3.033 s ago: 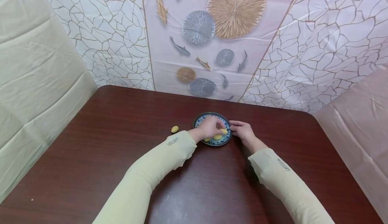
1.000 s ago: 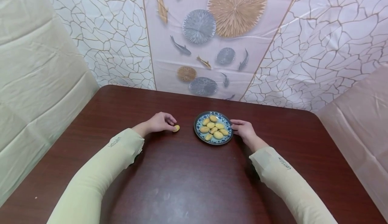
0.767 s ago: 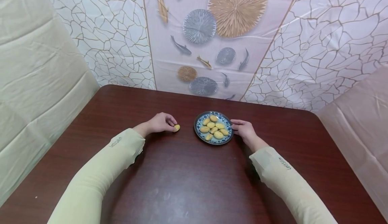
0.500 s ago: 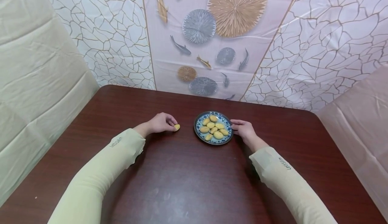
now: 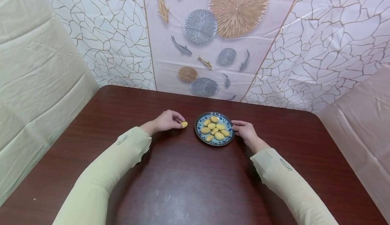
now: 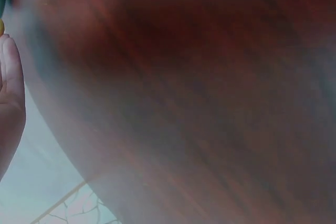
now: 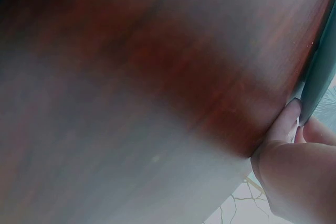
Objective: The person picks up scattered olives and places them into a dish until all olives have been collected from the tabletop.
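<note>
My left hand [image 5: 169,120] pinches a small yellow oval piece [image 5: 184,124], potato-like in look, between thumb and fingertips, just left of the plate. A sliver of that yellow piece [image 6: 1,27] shows at the left wrist view's edge, above the fingers [image 6: 13,69]. The round blue-and-white patterned plate [image 5: 226,119] has a dark rim and bears several similar yellow oval pieces [image 5: 219,136]. At its right side my right hand [image 5: 246,132] holds the rim. In the right wrist view, thumb and fingers lie on either side of the plate's edge [image 7: 318,66].
The plate stands on a dark red-brown wooden table [image 5: 195,177], toward its far edge. A patterned cloth [image 5: 199,55] with fish and round leaves hangs behind. Pale cloth [image 5: 39,69] hangs at the left, and another pale cloth [image 5: 359,123] at the right.
Three seconds ago my left hand was over the plate. It then took hold of the lone yellow piece on the table and has now moved it slightly right. The right hand stays at the rim.
</note>
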The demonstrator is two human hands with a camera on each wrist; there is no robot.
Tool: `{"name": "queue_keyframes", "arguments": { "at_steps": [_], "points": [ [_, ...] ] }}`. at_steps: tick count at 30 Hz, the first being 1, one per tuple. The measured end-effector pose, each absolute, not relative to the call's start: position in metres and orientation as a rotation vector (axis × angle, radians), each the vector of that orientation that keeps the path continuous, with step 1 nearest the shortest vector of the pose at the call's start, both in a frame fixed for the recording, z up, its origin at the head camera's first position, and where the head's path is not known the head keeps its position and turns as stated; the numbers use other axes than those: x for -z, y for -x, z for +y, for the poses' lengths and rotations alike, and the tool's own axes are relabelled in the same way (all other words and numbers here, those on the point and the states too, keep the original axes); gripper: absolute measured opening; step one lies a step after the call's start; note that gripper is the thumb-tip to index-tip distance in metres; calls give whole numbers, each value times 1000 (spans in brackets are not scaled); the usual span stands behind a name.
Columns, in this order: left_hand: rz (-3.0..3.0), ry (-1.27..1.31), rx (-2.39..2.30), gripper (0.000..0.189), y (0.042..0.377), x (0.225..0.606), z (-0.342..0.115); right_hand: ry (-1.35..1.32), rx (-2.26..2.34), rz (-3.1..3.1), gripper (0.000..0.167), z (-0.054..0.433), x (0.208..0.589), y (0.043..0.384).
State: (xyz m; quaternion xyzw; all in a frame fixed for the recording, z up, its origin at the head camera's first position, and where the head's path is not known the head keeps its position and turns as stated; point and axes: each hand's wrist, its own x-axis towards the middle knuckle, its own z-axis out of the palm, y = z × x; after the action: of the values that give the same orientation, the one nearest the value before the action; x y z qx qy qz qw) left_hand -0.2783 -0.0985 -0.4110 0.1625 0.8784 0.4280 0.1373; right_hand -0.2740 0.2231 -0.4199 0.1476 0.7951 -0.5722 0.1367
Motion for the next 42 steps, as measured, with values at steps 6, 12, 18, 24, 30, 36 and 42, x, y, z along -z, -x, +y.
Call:
{"name": "queue_keyframes", "arguments": {
  "at_steps": [6,12,18,24,30,36,42],
  "points": [
    [2560,-507,-1273,25,287,403,-85,-424,1655,2305,41,224,420,274],
    [2580,-524,-1287,25,294,394,-69,-424,1658,2309,41,223,421,274],
    [2567,-516,-1292,25,301,386,-50,-427,1662,2308,41,225,420,272],
    [2564,-553,-1284,24,308,384,-33,-412,1664,2314,41,222,419,271],
    [2558,-582,-1264,23,310,377,-14,-423,1655,2325,40,221,415,271],
    [2571,-626,-1232,23,309,376,6,-430,1657,2321,41,222,415,271],
    [2563,-660,-1218,25,308,381,20,-417,1680,2319,40,223,417,271]
  ]
}}
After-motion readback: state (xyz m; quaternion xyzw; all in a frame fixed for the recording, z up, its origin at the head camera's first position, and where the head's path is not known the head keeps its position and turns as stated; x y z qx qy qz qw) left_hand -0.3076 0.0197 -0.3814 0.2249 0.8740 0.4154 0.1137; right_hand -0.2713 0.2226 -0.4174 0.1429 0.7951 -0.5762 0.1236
